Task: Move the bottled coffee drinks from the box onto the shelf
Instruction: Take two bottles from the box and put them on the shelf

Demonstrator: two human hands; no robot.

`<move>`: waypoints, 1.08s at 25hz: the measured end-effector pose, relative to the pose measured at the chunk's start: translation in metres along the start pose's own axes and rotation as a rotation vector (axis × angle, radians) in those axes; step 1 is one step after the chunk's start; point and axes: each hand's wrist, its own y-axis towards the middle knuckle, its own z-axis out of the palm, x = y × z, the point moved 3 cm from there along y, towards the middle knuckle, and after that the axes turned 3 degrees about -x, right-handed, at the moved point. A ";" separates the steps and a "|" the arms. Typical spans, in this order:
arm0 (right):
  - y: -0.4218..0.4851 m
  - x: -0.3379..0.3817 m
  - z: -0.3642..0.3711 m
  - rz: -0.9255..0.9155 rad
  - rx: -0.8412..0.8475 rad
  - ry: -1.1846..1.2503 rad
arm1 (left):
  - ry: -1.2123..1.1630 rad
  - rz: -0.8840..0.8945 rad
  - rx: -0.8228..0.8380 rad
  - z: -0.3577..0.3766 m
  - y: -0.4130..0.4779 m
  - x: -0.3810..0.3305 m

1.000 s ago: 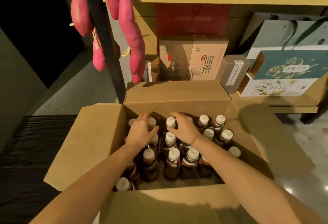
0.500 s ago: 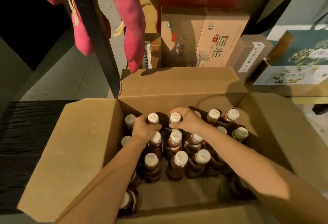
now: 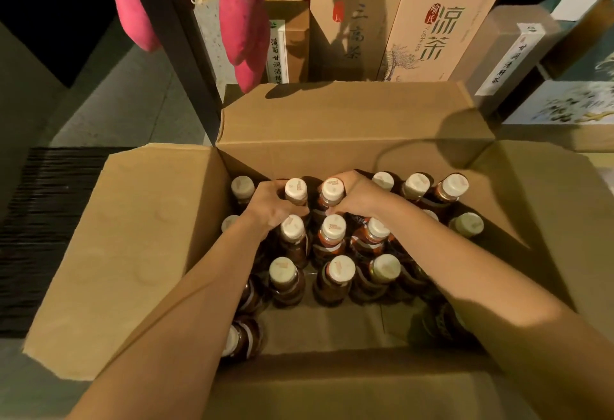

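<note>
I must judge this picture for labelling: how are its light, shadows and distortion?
Head view: warm, dim light, no glare, and the bottle caps read clearly. Head view: a round shadow lies across the far flap of the box. Head view: bottles in the near right corner sink into darkness beside the right forearm; the wide lens bows the box edges.

left hand [image 3: 269,207], right hand [image 3: 360,196], now gripping bottles [image 3: 295,189]

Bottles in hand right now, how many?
2. The left hand grips one back-row bottle; right hand grips the bottle beside it, both in the box. Nothing else looks held.
</note>
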 end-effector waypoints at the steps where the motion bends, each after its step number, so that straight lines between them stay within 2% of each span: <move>1: 0.000 0.000 0.000 -0.002 -0.009 -0.005 | 0.019 0.010 -0.002 0.000 0.001 0.001; 5: -0.007 0.003 -0.004 -0.045 -0.015 0.029 | 0.109 0.122 -0.033 -0.001 -0.005 -0.003; 8: -0.020 0.014 -0.016 -0.163 -0.082 0.103 | 0.172 0.257 -0.101 -0.010 -0.021 -0.016; 13: -0.054 0.050 -0.047 -0.267 -0.167 0.230 | 0.096 0.495 -0.210 -0.040 -0.064 -0.047; 17: -0.091 0.105 -0.082 -0.371 -0.232 0.366 | -0.029 0.621 -0.341 -0.064 -0.111 -0.089; 22: -0.126 0.190 -0.111 -0.566 -0.226 0.481 | -0.155 0.746 -0.532 -0.115 -0.178 -0.134; 27: -0.155 0.286 -0.090 -0.753 -0.092 0.526 | -0.234 0.746 -0.722 -0.184 -0.244 -0.128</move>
